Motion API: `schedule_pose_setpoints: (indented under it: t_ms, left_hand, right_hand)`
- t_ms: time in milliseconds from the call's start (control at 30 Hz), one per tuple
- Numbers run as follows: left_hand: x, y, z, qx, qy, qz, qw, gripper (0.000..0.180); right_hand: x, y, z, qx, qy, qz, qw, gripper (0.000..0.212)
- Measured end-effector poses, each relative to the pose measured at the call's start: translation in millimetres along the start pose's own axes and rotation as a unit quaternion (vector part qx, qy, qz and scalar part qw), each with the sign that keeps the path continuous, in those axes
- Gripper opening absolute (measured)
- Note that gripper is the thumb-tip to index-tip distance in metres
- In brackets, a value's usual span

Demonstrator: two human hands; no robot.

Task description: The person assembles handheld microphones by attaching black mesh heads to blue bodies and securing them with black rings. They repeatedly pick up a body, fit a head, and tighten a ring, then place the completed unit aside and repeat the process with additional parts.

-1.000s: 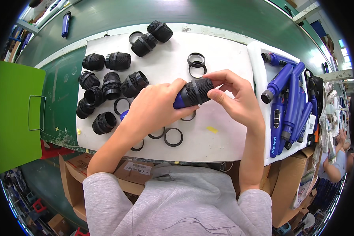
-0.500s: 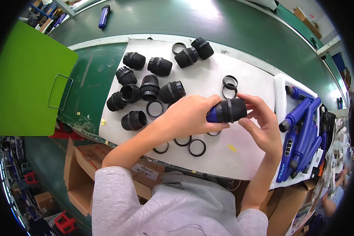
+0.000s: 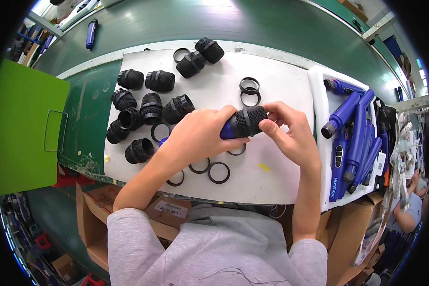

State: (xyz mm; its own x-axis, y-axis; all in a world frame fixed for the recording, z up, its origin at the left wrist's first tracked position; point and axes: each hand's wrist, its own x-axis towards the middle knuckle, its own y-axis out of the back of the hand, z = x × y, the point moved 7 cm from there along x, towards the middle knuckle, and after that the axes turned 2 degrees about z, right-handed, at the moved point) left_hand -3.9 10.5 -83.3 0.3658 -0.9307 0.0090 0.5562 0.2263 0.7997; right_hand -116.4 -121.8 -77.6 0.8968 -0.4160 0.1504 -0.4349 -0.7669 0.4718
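My left hand (image 3: 202,129) is wrapped round the blue body of a microphone (image 3: 249,121), which points right and slightly up over the white work sheet. Most of its body is hidden in that hand. The thumb and fingers of my right hand (image 3: 296,136) close on the end of its black mesh grille. Left of my hands lie several loose black microphone grilles (image 3: 151,108), with two more (image 3: 191,65) farther back. Thin black rings (image 3: 219,172) are scattered just below my left hand, and two overlapping rings (image 3: 250,86) lie beyond the microphone.
At right, a white foam tray (image 3: 318,86) holds several blue microphone bodies (image 3: 355,136). A green bin (image 3: 26,128) stands at left. One blue microphone body (image 3: 91,34) lies on the far green surface. Cardboard boxes (image 3: 350,243) stand below the table edge.
The view has shifted, so the table things appear farther left. My right thumb and fingers have come in against the grille's end; the left hand keeps hold of the microphone.
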Motion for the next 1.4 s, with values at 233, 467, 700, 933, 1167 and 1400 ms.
schedule_pose_setpoints:
  t_ms: [233, 467, 700, 933, 1167, 1400]
  left_hand:
    - [-1, 4, 4, -0.034, -0.015, 0.021, 0.999, 0.048]
    - [0, 7, 5, -0.162, 0.008, -0.037, 0.986, 0.044]
    - [2, 2, 2, -0.121, -0.003, -0.022, 0.992, 0.048]
    - [-1, -2, 6, -0.062, -0.014, 0.007, 0.998, 0.047]
    - [-4, -2, 12, -0.308, 0.026, -0.152, 0.939, 0.042]
    - [-23, -9, 29, -0.565, 0.056, -0.280, 0.774, 0.034]
  right_hand:
    - [2, 0, -7, 0.014, 0.019, 0.009, 1.000, 0.037]
    - [1, 2, -17, 0.098, 0.084, -0.024, 0.991, 0.048]
    - [0, 1, -10, 0.032, 0.070, 0.017, 0.997, 0.045]
    - [2, -3, -4, 0.012, -0.026, -0.009, 1.000, 0.049]
    - [1, -7, -33, 0.279, 0.108, -0.043, 0.953, 0.078]
    - [-9, -31, -45, 0.505, 0.033, -0.130, 0.852, 0.099]
